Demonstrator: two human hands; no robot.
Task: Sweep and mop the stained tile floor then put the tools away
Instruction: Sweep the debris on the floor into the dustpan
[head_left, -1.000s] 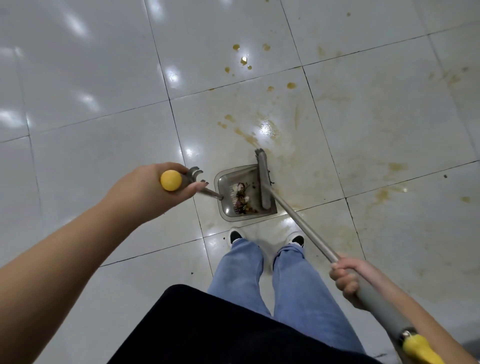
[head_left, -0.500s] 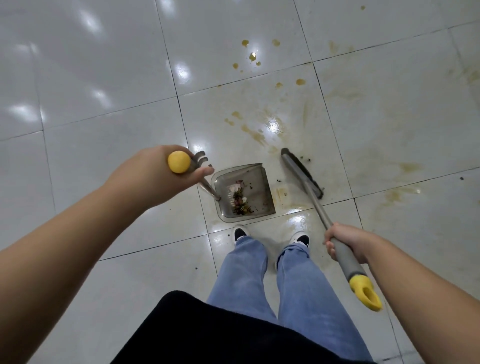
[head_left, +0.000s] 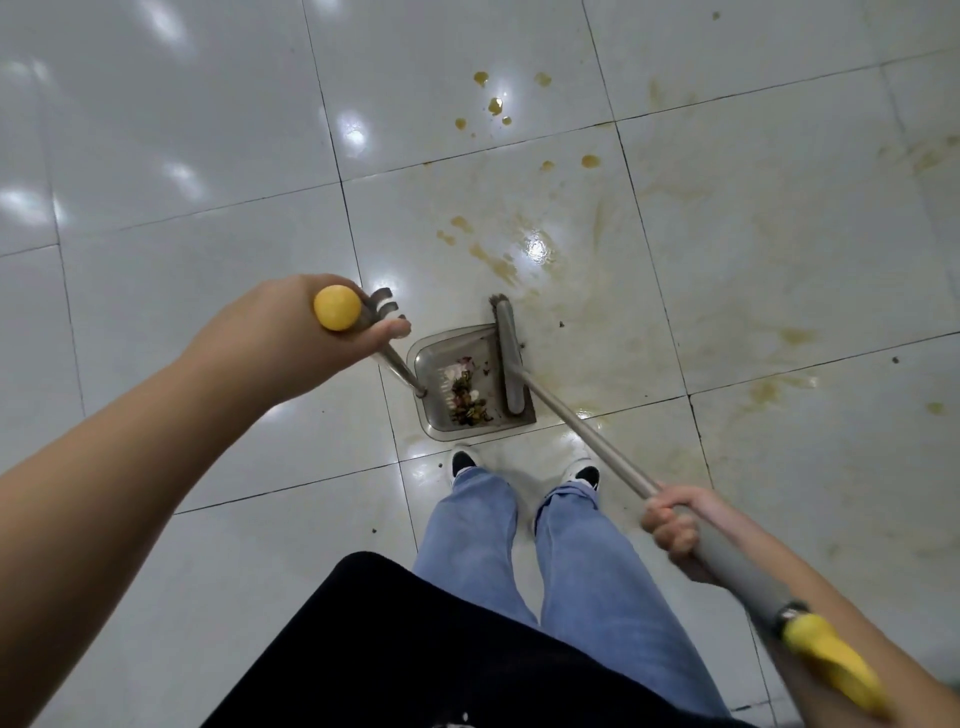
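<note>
head view: only 1 camera, looking down at a tile floor (head_left: 208, 130)
left hand (head_left: 291, 338): wrapped round the yellow-capped dustpan handle (head_left: 337, 307), so the pan is kept steady, probably
dustpan (head_left: 441, 358): set flat on the floor just ahead of the shoes (head_left: 524, 467), open side to the right; debris (head_left: 467, 389) is piled inside
right hand (head_left: 672, 525): clenched on the broom handle (head_left: 582, 431), low on the pole, likely for short strokes
broom head (head_left: 508, 353): laid across the pan's open edge
stains (head_left: 498, 106): brown drips and smears are left beyond the pan, so mopping isn't done yet
</note>
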